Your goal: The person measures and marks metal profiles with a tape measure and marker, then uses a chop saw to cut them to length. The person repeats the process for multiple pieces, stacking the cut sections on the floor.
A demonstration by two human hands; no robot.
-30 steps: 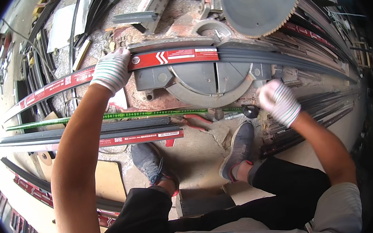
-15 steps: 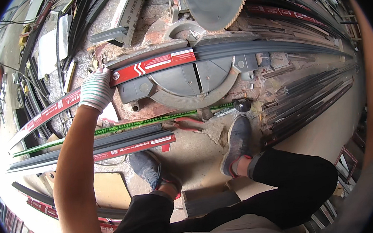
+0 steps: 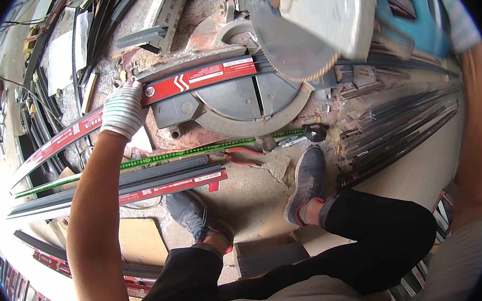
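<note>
Since the earlier frame, the saw (image 3: 332, 14) has been swung lower, with its pale guard now in full view, and the right hand (image 3: 462, 22) has been brought to its blue handle (image 3: 427, 34). The long dark strip (image 3: 205, 75) with the red label is laid across the grey base (image 3: 231, 105) and along the fence (image 3: 197, 60), its label ended near the slot. By the round blade (image 3: 295, 46) the strip is partly covered from this view; whether it is touched by the teeth cannot be told. The strip is grasped by the left hand (image 3: 124, 108) near the fence's left end, well apart from the blade. The blue handle appears to be gripped by the right hand, though the fingers are blurred. For a clean, safe pass, the strip is best kept pressed flat on the base and tight to the fence, the left hand kept where it is, and the saw lowered evenly, without being forced. Twisting or lifting of the overhanging ends should be guarded against, since the strip looks thin and could chatter. The green tape measure (image 3: 194, 151) and red-handled pliers (image 3: 244, 156) are best left on the floor in front.
</note>
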